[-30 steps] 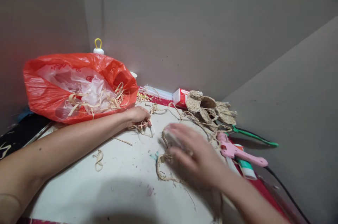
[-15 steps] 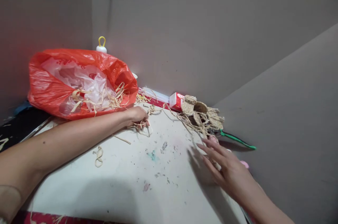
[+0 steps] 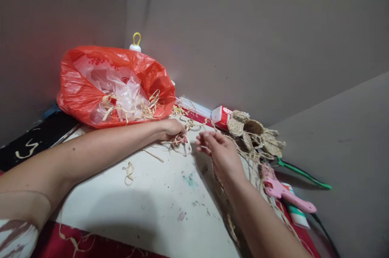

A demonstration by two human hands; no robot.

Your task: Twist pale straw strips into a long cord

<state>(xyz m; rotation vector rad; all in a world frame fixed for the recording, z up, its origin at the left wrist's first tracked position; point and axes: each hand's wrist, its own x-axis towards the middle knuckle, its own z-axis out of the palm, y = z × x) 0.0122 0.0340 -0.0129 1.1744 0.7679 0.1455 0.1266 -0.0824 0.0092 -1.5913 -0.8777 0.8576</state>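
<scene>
My left hand is closed round thin straw-coloured fibre strands at the far part of the white board, just in front of the red plastic bag. A pale loop of strand stands out from its fingers. My right hand hovers a little to the right, its fingers loosely bent and apart, with nothing visible in them. Beyond it lie woven fibre pieces with trailing cords. A loose curled strand rests on the board at the left.
A pink glue gun, a white and green tube and a green-handled tool lie at the right. A red and white box stands near the wall. Behind the bag is a white object with a yellow loop.
My right hand has moved left, close to my left hand, and its fingers have bent. The view has shifted, showing the glue gun at the right. My left hand still grips the strands.
</scene>
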